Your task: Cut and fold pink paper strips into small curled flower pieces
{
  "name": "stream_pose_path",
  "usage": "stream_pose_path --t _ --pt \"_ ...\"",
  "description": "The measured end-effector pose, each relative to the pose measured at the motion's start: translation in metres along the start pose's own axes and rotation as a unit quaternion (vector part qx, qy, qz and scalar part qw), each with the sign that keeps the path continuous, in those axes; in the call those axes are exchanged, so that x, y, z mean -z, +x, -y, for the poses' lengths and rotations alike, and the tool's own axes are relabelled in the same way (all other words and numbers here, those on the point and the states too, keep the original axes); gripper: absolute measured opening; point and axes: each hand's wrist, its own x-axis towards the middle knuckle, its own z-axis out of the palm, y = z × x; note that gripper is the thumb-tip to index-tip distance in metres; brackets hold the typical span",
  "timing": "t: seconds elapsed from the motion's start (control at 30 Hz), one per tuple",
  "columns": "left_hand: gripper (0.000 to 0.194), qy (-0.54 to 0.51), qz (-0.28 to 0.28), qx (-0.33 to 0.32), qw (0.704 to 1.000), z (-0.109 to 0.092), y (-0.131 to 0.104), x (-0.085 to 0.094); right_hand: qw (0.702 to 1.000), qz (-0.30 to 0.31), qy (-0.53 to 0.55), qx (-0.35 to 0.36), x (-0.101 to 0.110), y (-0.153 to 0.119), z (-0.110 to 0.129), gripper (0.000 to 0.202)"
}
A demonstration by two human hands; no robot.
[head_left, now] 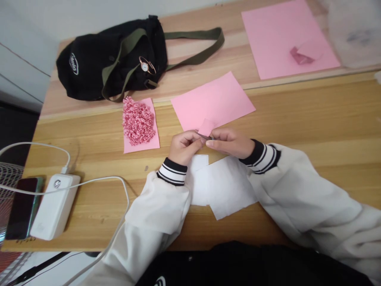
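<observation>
Head view: the right hand point(230, 142) has its fingers bent around a thin pointed metal tool point(204, 136); the left hand point(183, 146) has its fingers drawn in narrow beside it, though whether they grip anything I cannot tell; the small pink paper piece point(205, 126) is between the hands, at the tool; to work neatly, it seems best to keep the paper taut close to the metal, with the fingertips clear of the point; counted, there are two hands, one tool, one small piece, one pink sheet point(214, 99) just beyond, one larger pink sheet point(285, 35) bearing one folded pink scrap point(302, 57), two white sheets point(232, 188), one pink card point(139, 149) and its heap of pink curls point(138, 121), too many to count
</observation>
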Motion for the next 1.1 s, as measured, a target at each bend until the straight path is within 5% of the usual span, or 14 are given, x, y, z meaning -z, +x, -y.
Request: stream_pose_path --t 0.8,1.1 --pt "0.02 -0.024 -0.016 0.034 0.999 0.0001 -0.0001 -0.0005 1.0 0.01 0.001 -0.019 0.0009 0.0009 0.001 0.037" --pt "0.018 -0.086 -0.08 0.048 0.992 0.0062 0.0014 0.0001 0.999 0.006 0.016 -0.032 -0.0008 -0.0007 0.0019 0.037"
